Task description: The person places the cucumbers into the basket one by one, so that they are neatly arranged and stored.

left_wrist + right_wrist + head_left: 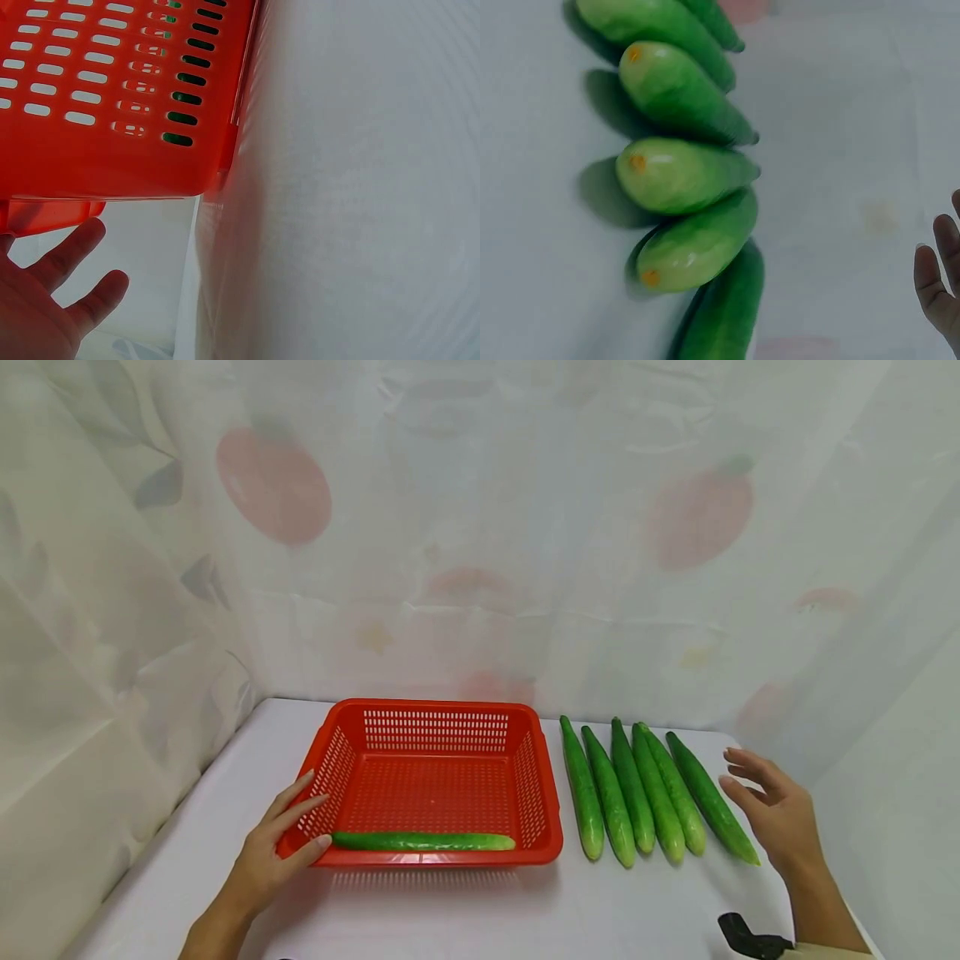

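A red plastic basket [432, 789] with slotted walls stands on the table. Along its near inner side lies one cucumber [423, 841]. My left hand [262, 858] touches the basket's left rim with fingers spread and fairly straight; in the left wrist view, the hand [56, 292] shows beside the basket wall [105, 161]. To the right of the basket, several cucumbers [617, 793] lie side by side. Nearest my right hand [780, 814] is the rightmost cucumber [711, 793]. The right hand hovers just right of it, loosely bent and holding nothing.
A white cloth covers the table [420, 918]. Pale curtains [480, 527] with printed fruit hang behind and at the left side. At the lower right, a black strap piece [753, 939] sits by the right wrist.
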